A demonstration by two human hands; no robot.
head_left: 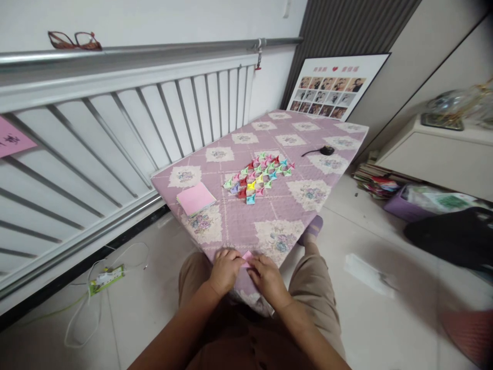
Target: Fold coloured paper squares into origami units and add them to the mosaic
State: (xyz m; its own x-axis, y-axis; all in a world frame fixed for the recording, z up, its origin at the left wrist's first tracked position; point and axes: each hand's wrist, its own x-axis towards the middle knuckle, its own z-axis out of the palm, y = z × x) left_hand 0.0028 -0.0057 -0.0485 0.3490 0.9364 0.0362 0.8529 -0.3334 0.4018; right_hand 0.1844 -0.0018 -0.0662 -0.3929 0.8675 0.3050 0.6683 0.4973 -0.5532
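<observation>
A small folded piece of pink paper lies at the near end of the cloth-covered table. My left hand pinches its left side, and my right hand grips it from the right; fingers partly cover the paper. Farther up the cloth, several small folded paper figures in green, red, pink, yellow and blue stand in slanting rows. To their left rests a stack of square paper with a pink sheet on top.
The purple flowered tablecloth covers the narrow table beside a white radiator. A small black object with a cord lies toward the right edge. Glasses rest on the pipe. A power strip with cables is on the floor at left.
</observation>
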